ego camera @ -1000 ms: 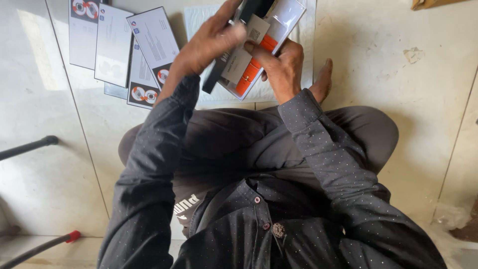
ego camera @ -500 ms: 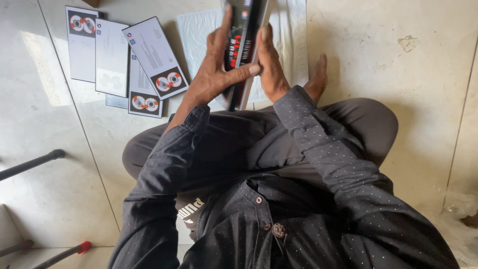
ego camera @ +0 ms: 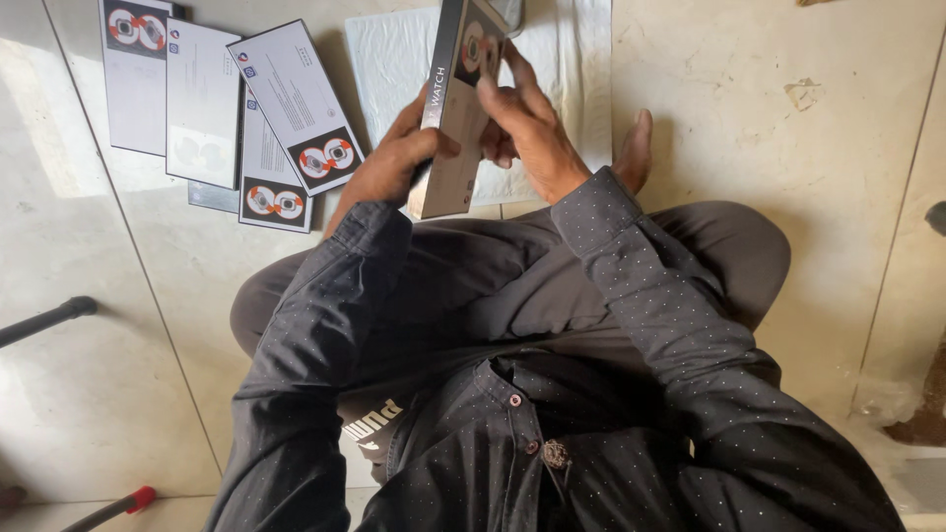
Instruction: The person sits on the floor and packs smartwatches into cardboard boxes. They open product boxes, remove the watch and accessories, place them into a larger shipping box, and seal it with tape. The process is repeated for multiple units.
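Note:
I sit cross-legged on a tiled floor and hold a long narrow product box [ego camera: 455,108] upright in front of me. Its side is black and its front shows round watch pictures. My left hand [ego camera: 394,163] grips the box's lower left edge with the thumb across it. My right hand [ego camera: 527,123] holds the right side, fingers laid over the front face. A white cloth [ego camera: 394,59] lies on the floor behind the box.
Several flat grey boxes with orange watch pictures [ego camera: 296,103] lie fanned out on the floor at the upper left. My bare foot [ego camera: 634,148] rests by the cloth. A dark rod [ego camera: 44,320] and a red-tipped rod [ego camera: 113,507] lie at the left.
The box has been turned from a tilted, orange-and-white face to an upright position showing its black side. Both hands shifted their hold around it.

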